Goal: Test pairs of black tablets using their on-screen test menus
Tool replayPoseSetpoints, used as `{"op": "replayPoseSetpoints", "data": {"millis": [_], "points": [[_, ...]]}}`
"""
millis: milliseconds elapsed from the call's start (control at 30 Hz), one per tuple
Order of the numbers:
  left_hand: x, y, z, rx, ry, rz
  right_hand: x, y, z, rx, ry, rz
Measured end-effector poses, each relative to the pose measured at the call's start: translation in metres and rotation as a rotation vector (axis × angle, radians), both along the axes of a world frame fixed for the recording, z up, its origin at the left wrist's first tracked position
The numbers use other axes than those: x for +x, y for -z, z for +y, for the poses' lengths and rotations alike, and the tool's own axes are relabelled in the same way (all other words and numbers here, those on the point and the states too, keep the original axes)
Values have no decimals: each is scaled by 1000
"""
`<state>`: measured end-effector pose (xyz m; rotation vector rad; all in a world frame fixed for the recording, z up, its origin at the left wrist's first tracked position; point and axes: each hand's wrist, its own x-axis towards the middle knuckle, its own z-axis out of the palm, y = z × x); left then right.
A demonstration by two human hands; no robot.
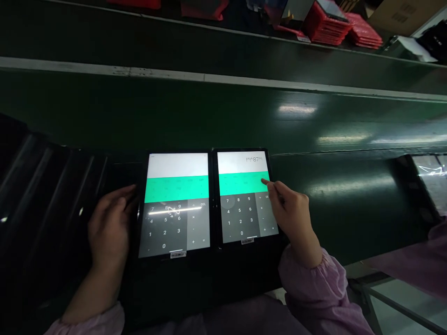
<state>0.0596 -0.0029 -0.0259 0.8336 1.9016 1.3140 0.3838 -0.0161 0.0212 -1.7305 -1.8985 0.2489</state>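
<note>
1. Glass fronts probably make the left tablet [175,204] and the right tablet [246,197] stiff, slippery and fragile, though fairly light; they lie side by side on the green bench [324,186].
2. Best hold: the dark side edges, away from the lit glass.
3. Left hand [111,228]: fingers loosely bent beside the left tablet's outer edge; cannot tell whether they touch.
4. Right hand [291,204]: index finger out at the right tablet's green band, other fingers folded, gripping nothing.

To the right of a tall stack of red, plastic-wrapped flat packets [324,28] are a lower red plastic-wrapped stack [365,33], a brown cardboard box [398,16] and a white sheet [417,48].
</note>
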Motion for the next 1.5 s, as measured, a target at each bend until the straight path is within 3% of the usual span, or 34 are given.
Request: {"op": "replayPoseSetpoints", "data": {"millis": [200, 400, 567, 667, 800, 967, 1133, 1333, 1433, 1500], "points": [[3, 24, 20, 106, 50, -305, -20, -8, 2, 1, -69, -13], [8, 31, 14, 95, 123, -342, -79, -4, 9, -115, -294, -45], [1, 35, 17, 98, 167, -481, -112, 7, 15, -237, -316, -130], [-4, 36, 18, 113, 198, -483, -115, 8, 16, -229, -292, -156], [-8, 32, 17, 70, 240, -458, -114, 5, 16, -146, -157, -166], [-14, 27, 16, -35, 317, -501, -119, 8, 17, -122, -263, -117], [-21, 30, 17, -23, 376, -500, -115, 7, 15, -124, -151, -107], [-23, 36, 15, 31, 490, -464, -139, 7, 0, -195, -456, -25], [-24, 38, 14, 33, 538, -413, -143, 6, -2, -195, -466, -33], [-25, 40, 13, 36, 557, -355, -137, 4, 2, -167, -392, 19]]}}
